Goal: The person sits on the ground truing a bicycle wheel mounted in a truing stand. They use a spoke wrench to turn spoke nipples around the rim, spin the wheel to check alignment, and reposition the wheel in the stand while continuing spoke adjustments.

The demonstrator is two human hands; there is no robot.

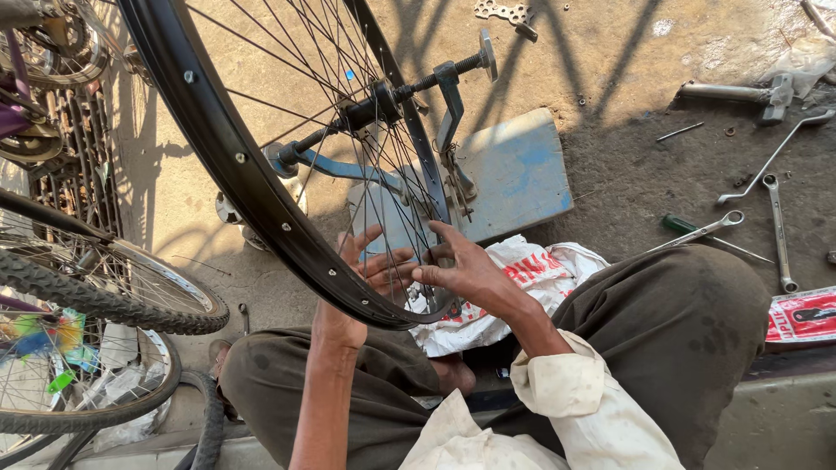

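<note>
- Here, the left hand [370,265] reaches through the spokes [383,187], fingers spread and closed on nothing.
- The right hand [461,270] pinches a spoke just inside the black bicycle rim [235,161].
- Beyond both hands, the wheel's hub [370,109] sits in a blue truing stand [514,170].
- Right of the hands, spanners [778,231] lie on the floor [627,70]; left, tyred wheels [113,296].

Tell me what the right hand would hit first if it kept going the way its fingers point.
The right hand points left; its fingertips would likely meet the left hand just beyond the spokes, though depth is unclear.
</note>
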